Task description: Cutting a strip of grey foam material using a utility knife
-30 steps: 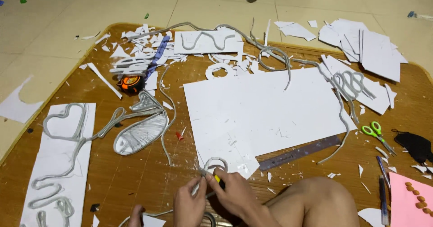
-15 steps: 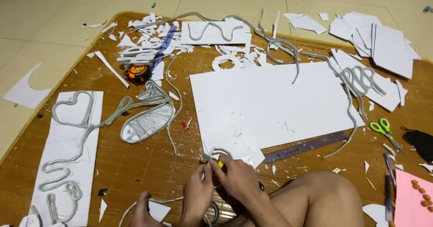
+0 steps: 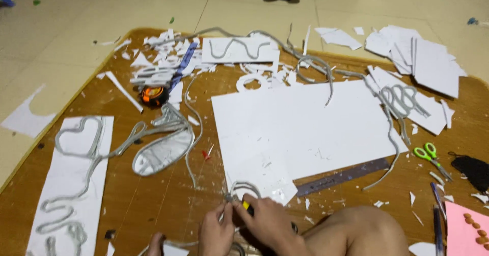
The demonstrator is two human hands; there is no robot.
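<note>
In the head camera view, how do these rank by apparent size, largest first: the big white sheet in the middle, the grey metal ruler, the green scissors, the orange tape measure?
1. Big white sheet
2. Grey metal ruler
3. Green-handled scissors
4. Round orange tape measure, which looks close to the scissors, so that order is unsure.

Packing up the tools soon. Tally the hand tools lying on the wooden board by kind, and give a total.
Scissors, green-handled: 1
Tape measure, orange and black: 1
Metal ruler: 1
Pens at the right edge: 2
Total: 5
A yellow-tipped tool between the left hand and right hand is left out; its kind is unclear.
</note>
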